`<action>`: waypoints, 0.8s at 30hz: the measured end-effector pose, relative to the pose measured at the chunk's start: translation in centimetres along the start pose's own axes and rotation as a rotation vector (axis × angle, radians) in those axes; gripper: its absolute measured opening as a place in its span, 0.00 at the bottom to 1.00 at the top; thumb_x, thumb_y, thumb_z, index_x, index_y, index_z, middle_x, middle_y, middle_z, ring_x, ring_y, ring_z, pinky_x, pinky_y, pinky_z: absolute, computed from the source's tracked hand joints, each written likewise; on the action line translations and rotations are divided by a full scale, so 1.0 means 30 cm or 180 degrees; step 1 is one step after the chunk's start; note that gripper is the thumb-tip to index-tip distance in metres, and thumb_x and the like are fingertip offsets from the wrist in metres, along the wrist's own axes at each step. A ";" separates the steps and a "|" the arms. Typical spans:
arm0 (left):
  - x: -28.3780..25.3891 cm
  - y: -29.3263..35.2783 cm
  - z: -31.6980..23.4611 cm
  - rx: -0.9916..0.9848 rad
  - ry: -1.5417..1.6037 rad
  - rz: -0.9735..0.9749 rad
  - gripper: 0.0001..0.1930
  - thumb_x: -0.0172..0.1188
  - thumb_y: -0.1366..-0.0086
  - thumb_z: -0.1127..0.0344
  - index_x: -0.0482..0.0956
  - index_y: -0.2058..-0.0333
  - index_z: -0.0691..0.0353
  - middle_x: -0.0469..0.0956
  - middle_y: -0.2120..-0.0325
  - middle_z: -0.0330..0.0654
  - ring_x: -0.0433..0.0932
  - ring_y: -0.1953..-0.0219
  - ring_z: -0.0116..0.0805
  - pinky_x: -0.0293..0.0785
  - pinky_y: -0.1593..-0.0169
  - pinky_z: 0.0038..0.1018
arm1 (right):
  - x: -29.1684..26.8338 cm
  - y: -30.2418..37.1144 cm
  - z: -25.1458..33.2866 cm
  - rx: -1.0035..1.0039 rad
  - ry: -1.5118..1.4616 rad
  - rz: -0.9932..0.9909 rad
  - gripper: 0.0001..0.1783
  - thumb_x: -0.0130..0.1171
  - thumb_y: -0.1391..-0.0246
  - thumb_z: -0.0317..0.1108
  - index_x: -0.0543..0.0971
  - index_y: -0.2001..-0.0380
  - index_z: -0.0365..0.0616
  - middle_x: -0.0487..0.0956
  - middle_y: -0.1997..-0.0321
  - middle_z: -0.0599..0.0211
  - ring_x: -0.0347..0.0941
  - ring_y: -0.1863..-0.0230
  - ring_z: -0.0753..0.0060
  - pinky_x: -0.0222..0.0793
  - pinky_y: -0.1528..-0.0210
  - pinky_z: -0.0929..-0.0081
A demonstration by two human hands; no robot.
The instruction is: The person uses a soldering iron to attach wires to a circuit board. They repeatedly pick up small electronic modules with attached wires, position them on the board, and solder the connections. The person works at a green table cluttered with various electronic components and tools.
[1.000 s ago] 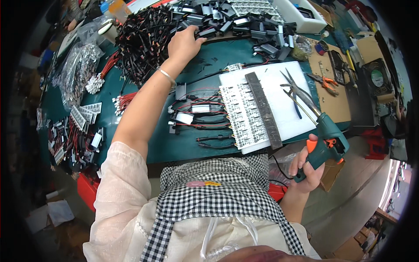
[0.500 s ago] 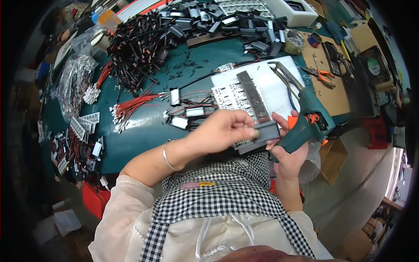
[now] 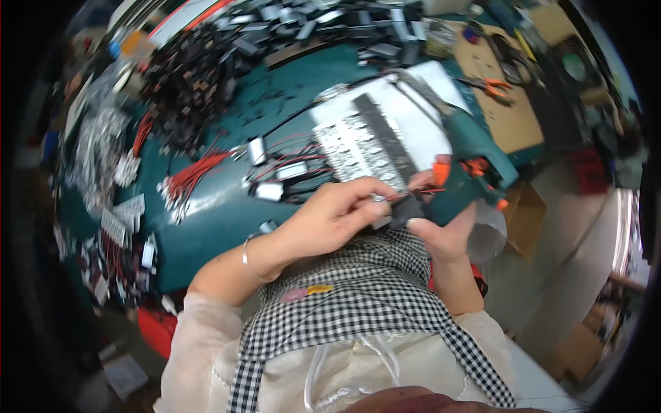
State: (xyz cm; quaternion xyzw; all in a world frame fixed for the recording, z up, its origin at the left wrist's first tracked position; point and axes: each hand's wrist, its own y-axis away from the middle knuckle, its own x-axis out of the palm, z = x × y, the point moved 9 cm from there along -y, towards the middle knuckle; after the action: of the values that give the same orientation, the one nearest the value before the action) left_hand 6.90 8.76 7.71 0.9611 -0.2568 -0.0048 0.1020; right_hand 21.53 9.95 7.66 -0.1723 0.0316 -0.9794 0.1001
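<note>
1. Left hand is pinching a small black part with red wires near the body, just off the near edge of the green table; fingers are together, clamped on the part

2. Right hand is gripping the handle of the teal power driver, fingers wrapped tight round it, thumb lying under the part; the driver's tip is hidden, so I cannot tell whether it is touching the part

3. Risk: the part is being held in the air with nothing under it, so it is likely slipping or twisting if the driver kicks

4. Risk: left fingertips are sitting right beside the driver's working end, so a pinch or nick looks possible

5. Risk: the thin red wires are running close to the tool and could be snagging or tearing off

6. Risk: frame is blurring, suggesting fast motion, so misalignment is likely

7. Labels and packages: a white sheet is lying far right of centre with a dark strip across it and rows of small print, too blurred to tell

8. A brown cardboard piece is lying at far right with orange-handled pliers on it

9. Small white tags with red leads are lying mid-table, and clear bags are piling at left
</note>
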 end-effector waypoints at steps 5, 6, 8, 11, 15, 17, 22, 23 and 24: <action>0.021 -0.029 -0.009 -0.0367 -0.0052 0.0081 0.09 0.50 0.31 0.68 0.75 0.60 0.67 0.75 0.78 0.34 0.70 0.78 0.17 0.67 0.74 0.15 | -0.001 -0.030 0.053 0.0170 0.0188 0.0157 0.47 0.76 0.68 0.28 0.63 0.42 0.38 0.75 0.56 0.66 0.72 0.56 0.79 0.73 0.64 0.82; 0.031 -0.042 -0.015 -0.0528 0.0005 0.0163 0.09 0.51 0.31 0.68 0.75 0.60 0.68 0.75 0.77 0.35 0.71 0.77 0.18 0.69 0.72 0.16 | -0.010 -0.025 0.053 0.0221 0.0289 0.0302 0.46 0.75 0.67 0.26 0.63 0.42 0.38 0.75 0.55 0.66 0.73 0.55 0.79 0.73 0.67 0.84; 0.028 -0.074 -0.034 -0.0026 0.0085 0.0106 0.07 0.53 0.33 0.70 0.76 0.62 0.69 0.76 0.77 0.36 0.70 0.76 0.18 0.67 0.71 0.15 | -0.016 -0.028 0.098 0.0066 0.0181 0.0209 0.46 0.75 0.67 0.27 0.64 0.42 0.38 0.75 0.56 0.66 0.72 0.56 0.78 0.73 0.66 0.84; 0.018 -0.089 -0.075 0.0194 -0.0116 0.0184 0.07 0.54 0.33 0.71 0.77 0.64 0.69 0.75 0.78 0.35 0.68 0.77 0.18 0.64 0.71 0.15 | -0.064 -0.025 0.154 -0.0188 0.0050 0.0115 0.46 0.75 0.66 0.27 0.62 0.42 0.40 0.75 0.58 0.65 0.70 0.53 0.74 0.70 0.56 0.78; 0.015 -0.087 -0.102 0.0040 -0.0179 0.0146 0.08 0.54 0.34 0.70 0.79 0.62 0.70 0.73 0.80 0.34 0.65 0.78 0.18 0.61 0.73 0.17 | -0.117 -0.030 0.163 -0.0333 -0.0335 -0.0138 0.48 0.75 0.67 0.26 0.60 0.41 0.42 0.74 0.58 0.65 0.70 0.53 0.73 0.62 0.45 0.71; 0.018 -0.092 -0.100 0.0337 -0.0188 0.0159 0.09 0.55 0.34 0.71 0.79 0.61 0.70 0.74 0.80 0.34 0.64 0.79 0.18 0.59 0.75 0.17 | -0.105 -0.041 0.153 -0.0341 -0.0354 -0.0129 0.49 0.75 0.67 0.27 0.60 0.41 0.41 0.74 0.58 0.64 0.70 0.53 0.72 0.62 0.45 0.71; -0.022 -0.063 -0.078 0.0096 -0.0281 -0.0112 0.08 0.55 0.35 0.73 0.81 0.63 0.72 0.77 0.78 0.36 0.69 0.78 0.19 0.65 0.73 0.17 | -0.084 -0.045 0.109 -0.0108 -0.0784 -0.0475 0.48 0.67 0.69 0.29 0.58 0.41 0.41 0.74 0.58 0.58 0.75 0.59 0.61 0.74 0.56 0.65; -0.032 -0.058 -0.072 0.0128 -0.0236 -0.0173 0.07 0.56 0.36 0.74 0.81 0.64 0.72 0.77 0.78 0.37 0.71 0.77 0.20 0.68 0.71 0.17 | -0.096 -0.045 0.103 -0.0186 -0.0866 -0.0494 0.46 0.64 0.67 0.26 0.57 0.41 0.41 0.74 0.56 0.57 0.75 0.58 0.60 0.75 0.56 0.65; -0.039 -0.055 -0.079 0.0168 -0.0081 -0.0247 0.07 0.57 0.37 0.75 0.81 0.64 0.72 0.78 0.77 0.38 0.74 0.75 0.22 0.72 0.67 0.19 | -0.099 -0.036 0.092 -0.0034 -0.1143 -0.0512 0.46 0.67 0.63 0.27 0.55 0.40 0.41 0.72 0.51 0.55 0.75 0.55 0.57 0.74 0.52 0.60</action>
State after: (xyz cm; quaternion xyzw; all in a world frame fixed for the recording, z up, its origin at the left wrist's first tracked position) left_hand 6.84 11.20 9.64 0.9725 -0.2206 -0.0143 0.0731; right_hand 25.02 11.56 9.36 -0.3467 0.0045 -0.9376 0.0247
